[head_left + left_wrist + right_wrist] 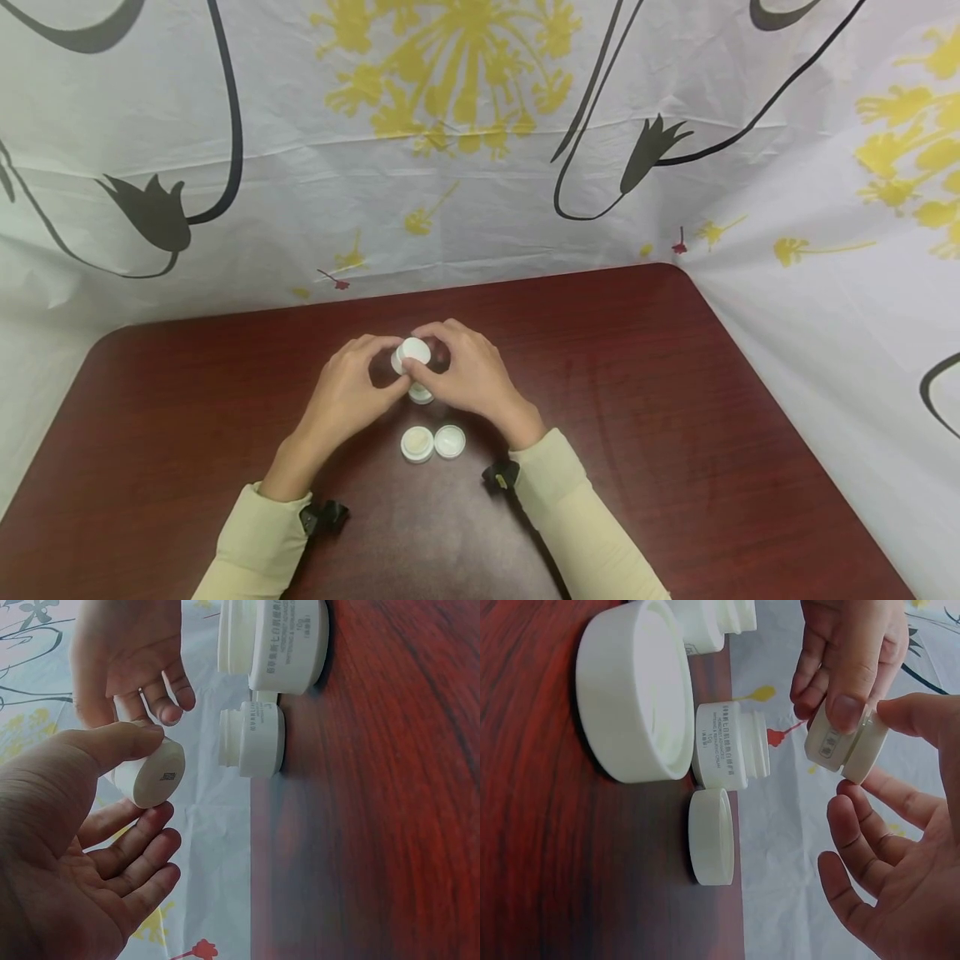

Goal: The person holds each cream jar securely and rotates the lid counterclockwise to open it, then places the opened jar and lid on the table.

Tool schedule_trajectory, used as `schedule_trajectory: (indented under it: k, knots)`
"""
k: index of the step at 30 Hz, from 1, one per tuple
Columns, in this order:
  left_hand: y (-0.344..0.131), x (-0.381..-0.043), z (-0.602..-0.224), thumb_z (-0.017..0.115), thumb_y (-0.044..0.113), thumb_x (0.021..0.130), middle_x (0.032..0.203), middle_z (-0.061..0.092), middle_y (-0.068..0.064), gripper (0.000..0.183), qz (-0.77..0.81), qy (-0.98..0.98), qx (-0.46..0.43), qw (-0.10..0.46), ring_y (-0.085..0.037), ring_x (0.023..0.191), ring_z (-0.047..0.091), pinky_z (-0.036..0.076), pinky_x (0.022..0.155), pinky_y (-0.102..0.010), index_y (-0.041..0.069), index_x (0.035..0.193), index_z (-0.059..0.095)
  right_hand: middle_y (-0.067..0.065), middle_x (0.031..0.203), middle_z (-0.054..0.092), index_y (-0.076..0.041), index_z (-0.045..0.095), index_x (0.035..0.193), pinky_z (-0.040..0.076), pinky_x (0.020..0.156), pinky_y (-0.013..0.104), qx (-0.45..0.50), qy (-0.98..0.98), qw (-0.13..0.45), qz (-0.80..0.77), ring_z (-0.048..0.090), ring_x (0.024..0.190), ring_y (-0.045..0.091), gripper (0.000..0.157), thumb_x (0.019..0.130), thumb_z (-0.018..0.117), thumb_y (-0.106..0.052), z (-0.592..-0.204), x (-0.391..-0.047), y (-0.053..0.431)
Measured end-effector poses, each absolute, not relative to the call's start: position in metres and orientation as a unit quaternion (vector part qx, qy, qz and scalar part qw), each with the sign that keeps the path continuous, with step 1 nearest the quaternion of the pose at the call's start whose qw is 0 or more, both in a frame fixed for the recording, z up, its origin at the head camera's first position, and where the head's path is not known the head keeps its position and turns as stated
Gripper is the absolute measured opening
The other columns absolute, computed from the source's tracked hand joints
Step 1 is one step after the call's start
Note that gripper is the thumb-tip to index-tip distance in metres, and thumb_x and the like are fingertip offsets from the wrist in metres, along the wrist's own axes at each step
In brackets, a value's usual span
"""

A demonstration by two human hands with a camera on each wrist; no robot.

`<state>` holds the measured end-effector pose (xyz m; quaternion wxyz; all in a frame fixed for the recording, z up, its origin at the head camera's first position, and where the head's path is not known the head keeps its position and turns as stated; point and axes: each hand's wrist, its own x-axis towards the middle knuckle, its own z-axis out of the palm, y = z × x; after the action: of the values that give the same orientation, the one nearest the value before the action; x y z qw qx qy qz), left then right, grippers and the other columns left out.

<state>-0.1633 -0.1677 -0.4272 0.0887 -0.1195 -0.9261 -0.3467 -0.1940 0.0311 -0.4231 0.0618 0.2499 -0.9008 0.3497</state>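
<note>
A small white cream jar hangs above the table, tilted, its base showing in the left wrist view. My left hand pinches the jar's body between thumb and fingers. The thumb and a finger of my right hand hold the white lid at the jar's top; a narrow gap shows between lid and body. In the right wrist view, that hand's other fingers are loosely bent. Below the hands, an uncapped jar stands upright, partly covered by the right hand in the head view.
Closer to me stand another open jar with pale contents and, beside it, an upturned lid. A second loose lid lies on the dark red table. Patterned white cloth hangs behind the table.
</note>
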Motion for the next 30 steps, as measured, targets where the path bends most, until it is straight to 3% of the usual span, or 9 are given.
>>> schedule_trajectory:
  k: [4,12,19,30]
  knots:
    - [-0.1682,-0.1631,-0.4273,0.085,0.024,0.086,0.125,0.074,-0.013,0.048,-0.347,-0.926,-0.119,0.085,-0.036,0.121,0.068,0.053,0.103,-0.057,0.007,0.129,0.072,-0.004,0.096,0.067,-0.019,0.073,0.128,0.049,0.069,0.031,0.255,-0.899,0.061,0.350,0.060,0.080,0.011,0.041,0.092,0.077,-0.039,-0.4239,-0.1943,0.0311]
    - [-0.1679,-0.1624,-0.4263,0.086,0.025,0.086,0.125,0.074,-0.013,0.048,-0.350,-0.926,-0.116,0.085,-0.036,0.121,0.067,0.052,0.104,-0.057,0.007,0.129,0.072,-0.007,0.100,0.068,-0.024,0.073,0.121,0.050,0.072,0.032,0.229,-0.905,0.054,0.354,0.061,0.086,0.009,0.042,0.092,0.076,-0.055,-0.4231,-0.1926,0.0314]
    - [-0.1678,-0.1625,-0.4269,0.086,0.026,0.086,0.123,0.075,-0.012,0.047,-0.347,-0.926,-0.120,0.090,-0.036,0.120,0.068,0.052,0.103,-0.057,0.008,0.128,0.073,-0.007,0.091,0.066,-0.023,0.074,0.118,0.048,0.069,0.029,0.231,-0.906,0.062,0.349,0.060,0.082,0.008,0.037,0.092,0.078,-0.049,-0.4227,-0.1928,0.0311]
    - [-0.1681,-0.1636,-0.4284,0.085,0.026,0.086,0.124,0.075,-0.012,0.047,-0.345,-0.927,-0.120,0.087,-0.035,0.119,0.068,0.053,0.103,-0.057,0.008,0.128,0.073,-0.004,0.098,0.069,-0.023,0.074,0.123,0.050,0.072,0.032,0.248,-0.902,0.060,0.350,0.062,0.083,0.012,0.036,0.093,0.079,-0.041,-0.4228,-0.1939,0.0318]
